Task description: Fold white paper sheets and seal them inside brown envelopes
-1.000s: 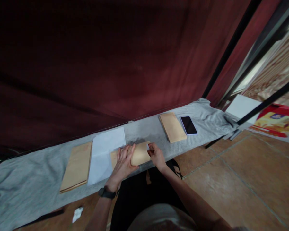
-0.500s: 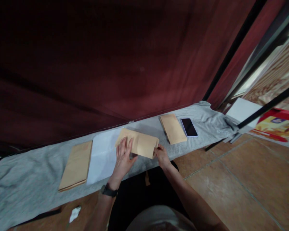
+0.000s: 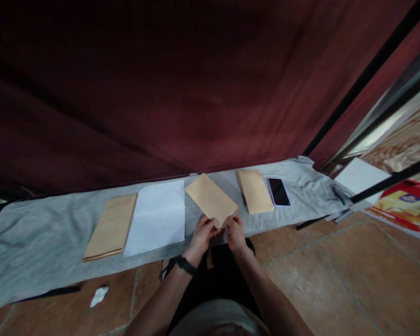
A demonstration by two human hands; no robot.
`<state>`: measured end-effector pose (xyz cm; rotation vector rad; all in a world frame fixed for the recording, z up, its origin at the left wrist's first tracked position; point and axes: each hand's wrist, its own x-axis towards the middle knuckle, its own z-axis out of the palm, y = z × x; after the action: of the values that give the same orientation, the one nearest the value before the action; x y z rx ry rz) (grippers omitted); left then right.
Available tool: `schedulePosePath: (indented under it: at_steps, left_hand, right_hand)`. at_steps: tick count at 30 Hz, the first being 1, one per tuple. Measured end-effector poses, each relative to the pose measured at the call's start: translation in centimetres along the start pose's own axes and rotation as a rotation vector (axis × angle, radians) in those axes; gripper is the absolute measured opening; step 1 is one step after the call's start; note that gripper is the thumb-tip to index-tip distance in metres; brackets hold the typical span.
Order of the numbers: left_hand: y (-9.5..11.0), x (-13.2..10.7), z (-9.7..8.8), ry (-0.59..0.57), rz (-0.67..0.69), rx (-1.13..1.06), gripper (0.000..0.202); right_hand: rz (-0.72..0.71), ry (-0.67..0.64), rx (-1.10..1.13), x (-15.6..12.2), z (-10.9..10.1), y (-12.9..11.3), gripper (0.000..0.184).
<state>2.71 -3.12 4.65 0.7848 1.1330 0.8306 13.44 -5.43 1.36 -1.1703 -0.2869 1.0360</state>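
A brown paper envelope (image 3: pixel 210 199) is lifted off the grey cloth (image 3: pixel 49 242), its near end pinched between both hands. My left hand (image 3: pixel 201 235) grips the near left corner, fingers closed, with a dark watch on the wrist. Fingers closed, my right hand (image 3: pixel 235 232) grips the near right corner. A white sheet of paper (image 3: pixel 157 217) lies flat on the cloth just left of the hands.
A stack of brown envelopes (image 3: pixel 111 227) lies at the left, another stack (image 3: pixel 254 190) at the right beside a dark phone (image 3: pixel 279 192). A dark red curtain (image 3: pixel 161 84) hangs behind. A crumpled white scrap (image 3: pixel 98 296) lies on the tiled floor.
The envelope was lifted off the cloth and turned so that it points away from me. My left hand slid from lying flat on it to pinching its near end beside my right hand.
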Motion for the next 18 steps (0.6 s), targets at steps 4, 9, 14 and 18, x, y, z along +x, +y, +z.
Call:
schedulePosePath:
  at_steps: [4,9,14,18]
  left_hand:
    - [0.6,1.1,-0.4,0.019,0.040,0.136,0.025]
    - [0.7,3.0,-1.7,0.065,0.045,0.268,0.015]
    - [0.3,4.3,-3.2,0.129,0.058,0.411,0.011]
    - [0.0,4.9,-4.0,0.130,0.067,0.509,0.012]
  right_hand:
    - [0.009,-0.020,-0.025,0.1,-0.8,-0.2,0.034]
    - [0.005,-0.058,-0.123,0.5,-2.1,0.1,0.040]
    - [-0.088,-0.031,-0.256,1.0,-3.9,-0.3,0.044]
    - [-0.418,-0.134,-0.651,1.4,-5.0,-1.3,0.032]
